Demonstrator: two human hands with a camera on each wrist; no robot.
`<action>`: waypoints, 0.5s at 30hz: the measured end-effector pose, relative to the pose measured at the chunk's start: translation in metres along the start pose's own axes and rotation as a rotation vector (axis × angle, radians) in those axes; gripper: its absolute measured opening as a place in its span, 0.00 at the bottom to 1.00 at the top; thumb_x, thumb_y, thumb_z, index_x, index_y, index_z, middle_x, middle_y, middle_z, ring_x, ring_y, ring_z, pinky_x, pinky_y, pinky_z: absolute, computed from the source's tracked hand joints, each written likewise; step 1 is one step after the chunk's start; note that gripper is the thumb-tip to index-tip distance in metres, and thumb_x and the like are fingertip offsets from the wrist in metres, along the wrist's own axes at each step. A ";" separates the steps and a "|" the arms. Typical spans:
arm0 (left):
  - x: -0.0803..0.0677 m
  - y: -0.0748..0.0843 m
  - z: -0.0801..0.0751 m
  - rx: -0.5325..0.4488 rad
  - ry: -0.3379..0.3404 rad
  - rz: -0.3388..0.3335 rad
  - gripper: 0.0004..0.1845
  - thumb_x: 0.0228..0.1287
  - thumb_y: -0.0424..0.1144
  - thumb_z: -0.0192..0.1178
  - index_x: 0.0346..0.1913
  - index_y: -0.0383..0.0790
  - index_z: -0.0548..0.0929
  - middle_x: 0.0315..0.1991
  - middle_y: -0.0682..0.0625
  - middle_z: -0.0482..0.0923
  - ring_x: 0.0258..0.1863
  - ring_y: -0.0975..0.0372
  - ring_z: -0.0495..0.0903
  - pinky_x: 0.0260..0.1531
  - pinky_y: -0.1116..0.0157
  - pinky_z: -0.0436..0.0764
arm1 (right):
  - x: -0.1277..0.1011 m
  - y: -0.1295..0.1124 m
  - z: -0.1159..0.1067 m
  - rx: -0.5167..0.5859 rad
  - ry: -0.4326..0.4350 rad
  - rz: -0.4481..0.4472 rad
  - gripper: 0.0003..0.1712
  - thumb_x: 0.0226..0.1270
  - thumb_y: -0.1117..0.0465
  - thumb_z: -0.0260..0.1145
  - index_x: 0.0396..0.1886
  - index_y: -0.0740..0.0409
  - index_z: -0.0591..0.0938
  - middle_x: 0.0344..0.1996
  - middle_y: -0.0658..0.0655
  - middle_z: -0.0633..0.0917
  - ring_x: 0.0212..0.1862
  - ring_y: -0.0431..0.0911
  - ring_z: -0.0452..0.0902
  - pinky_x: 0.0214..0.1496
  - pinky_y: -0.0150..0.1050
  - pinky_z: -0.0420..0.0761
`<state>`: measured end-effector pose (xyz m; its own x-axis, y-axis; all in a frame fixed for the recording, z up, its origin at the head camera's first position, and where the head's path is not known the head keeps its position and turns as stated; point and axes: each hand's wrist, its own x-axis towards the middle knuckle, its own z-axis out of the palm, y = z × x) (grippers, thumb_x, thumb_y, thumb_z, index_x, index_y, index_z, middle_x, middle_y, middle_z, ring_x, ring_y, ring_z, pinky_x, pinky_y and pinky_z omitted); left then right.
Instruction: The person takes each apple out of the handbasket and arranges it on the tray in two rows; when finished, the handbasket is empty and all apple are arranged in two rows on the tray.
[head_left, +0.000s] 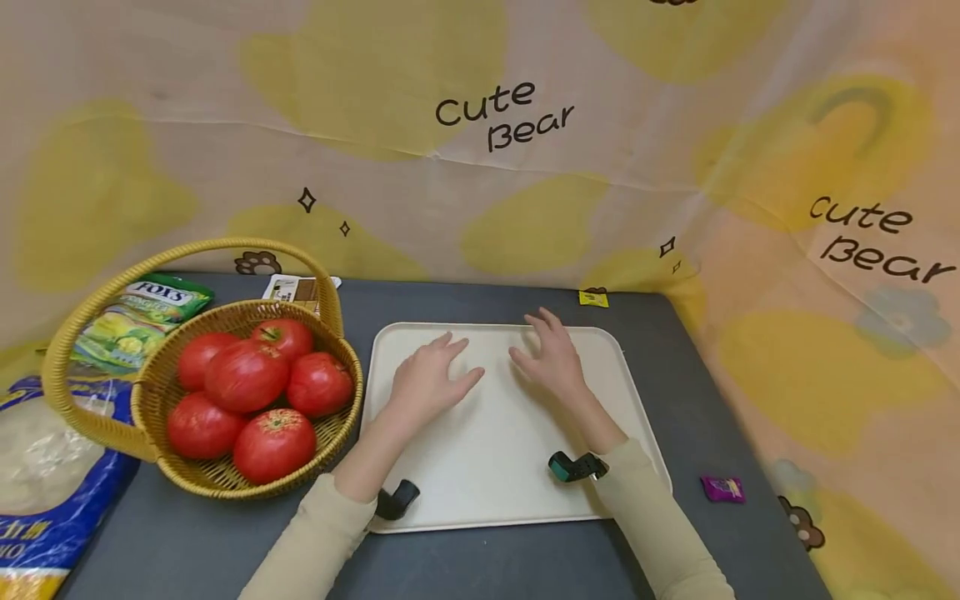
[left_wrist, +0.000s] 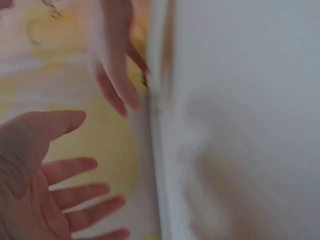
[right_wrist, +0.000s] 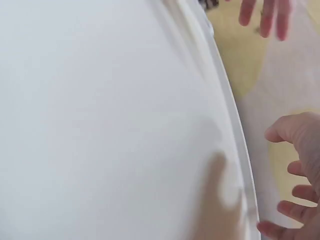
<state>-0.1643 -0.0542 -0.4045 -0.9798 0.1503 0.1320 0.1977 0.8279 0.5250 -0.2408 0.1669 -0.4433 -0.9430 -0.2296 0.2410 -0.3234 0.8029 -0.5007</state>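
Note:
Both my hands hover over a white rectangular tray, apart from each other and holding nothing. My left hand has its fingers spread above the tray's left half, with the thumb pointing right. Over the right half, my right hand has its fingers extended toward the back edge. In the left wrist view the left hand shows its fingers and thumb well apart. The right wrist view shows the right hand with slightly bent fingers, the tray's pale surface filling most of the picture.
Left of the tray stands a wicker basket with several red tomatoes. Behind it are a green FOX'S candy bag and a small packet. A blue-edged bag lies far left. Small yellow and purple wrapped pieces flank the tray.

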 end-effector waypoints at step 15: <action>-0.132 -0.054 -0.180 -0.128 0.650 0.433 0.22 0.64 0.54 0.64 0.42 0.36 0.89 0.46 0.45 0.85 0.51 0.73 0.79 0.51 0.80 0.73 | 0.004 -0.104 0.006 0.367 -0.323 -0.307 0.17 0.62 0.61 0.70 0.51 0.55 0.83 0.50 0.52 0.82 0.53 0.53 0.79 0.47 0.39 0.84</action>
<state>-0.0397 -0.2161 -0.2989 -0.6088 0.0663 0.7905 0.5979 0.6933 0.4023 -0.2110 0.0793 -0.3948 -0.7591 -0.6246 0.1831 -0.5375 0.4428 -0.7177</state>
